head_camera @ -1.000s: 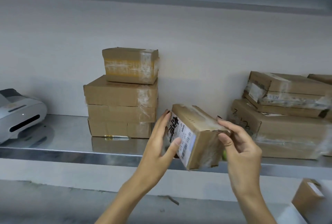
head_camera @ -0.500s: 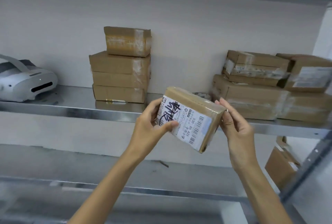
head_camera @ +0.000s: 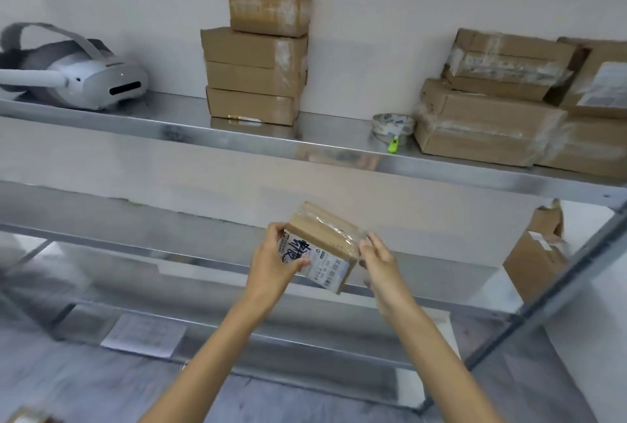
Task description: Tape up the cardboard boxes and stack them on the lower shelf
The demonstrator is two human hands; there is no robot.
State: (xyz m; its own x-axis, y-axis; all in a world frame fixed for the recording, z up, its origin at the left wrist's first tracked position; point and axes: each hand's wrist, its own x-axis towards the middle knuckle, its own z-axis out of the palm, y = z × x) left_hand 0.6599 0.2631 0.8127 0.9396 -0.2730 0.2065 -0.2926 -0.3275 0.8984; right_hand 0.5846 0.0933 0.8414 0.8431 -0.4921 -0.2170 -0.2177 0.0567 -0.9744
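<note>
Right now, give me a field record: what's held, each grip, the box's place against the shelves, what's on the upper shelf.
held: small taped box, label toward camera, tilted
left grip: holds its left end, thumb on label
right grip: fingertips pinch its right end
position: in the air before the lower shelf, not set down
upper shelf: headset, stack of four boxes, tape roll, box pile at right

One head-worn camera stands close before the steel shelf rack (head_camera: pixel 559 290), facing it and tilted downward; upper shelf (head_camera: pixel 237 137) sits high, lower shelf (head_camera: pixel 135 248) central.
</note>
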